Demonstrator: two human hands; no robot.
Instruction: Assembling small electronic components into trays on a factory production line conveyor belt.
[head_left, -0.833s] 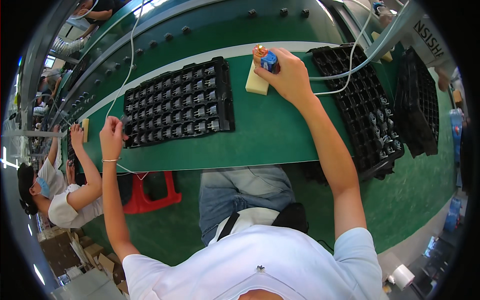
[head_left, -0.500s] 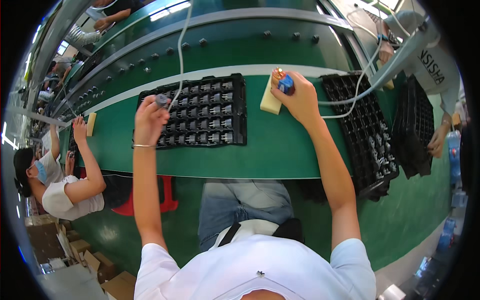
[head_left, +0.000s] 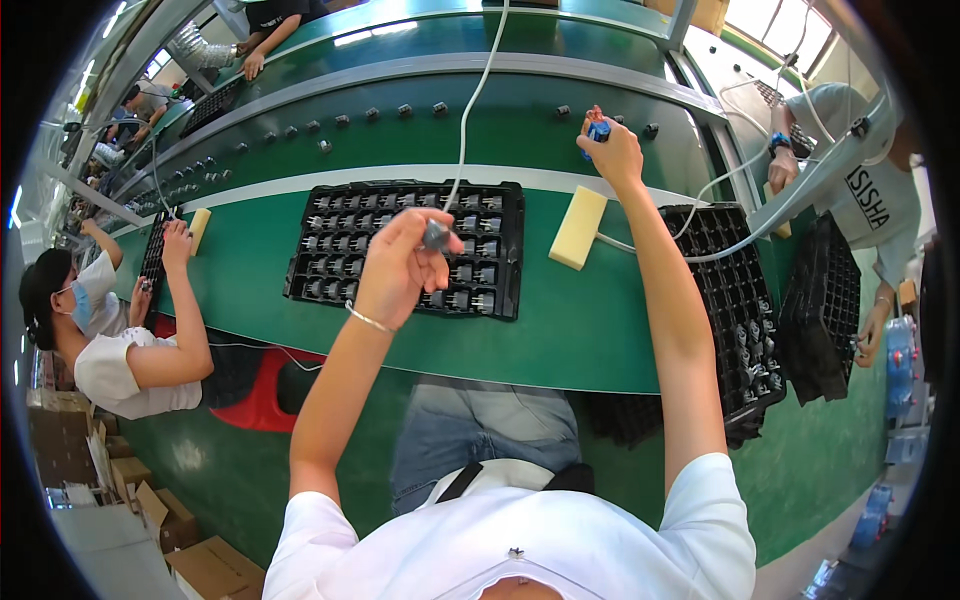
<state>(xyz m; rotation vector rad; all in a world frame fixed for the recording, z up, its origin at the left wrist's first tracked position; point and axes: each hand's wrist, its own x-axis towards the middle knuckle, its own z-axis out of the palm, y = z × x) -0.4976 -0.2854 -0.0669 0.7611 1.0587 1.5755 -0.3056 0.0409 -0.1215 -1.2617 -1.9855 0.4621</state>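
Note:
My left hand [head_left: 398,262], raised over the near side of the black tray, pinches a small grey round connector [head_left: 436,235] between thumb and fingers. A white cable [head_left: 470,110] hangs down to this spot; I cannot tell whether it joins the connector. The black compartment tray [head_left: 510,250] holds rows of dark plug-like parts with metal pins. My right hand [head_left: 618,155] reaches out past the bench's pale strip, over the far green belt. Its fingers are closed on a small blue handheld device [head_left: 598,131], whose lower part the hand hides.
A yellow block [head_left: 578,228] lies on the green bench. Another black tray [head_left: 715,270], partly filled, stands right of my forearm, crossed by a pale hose [head_left: 715,258]. Small dark parts [head_left: 405,110] dot the far belt. Co-workers sit at left [head_left: 130,340] and right [head_left: 880,190].
My left hand has moved right, in front of the tray, with the grey connector and the cable. My right hand has moved farther out, from beside the yellow block to over the belt, still holding the blue device.

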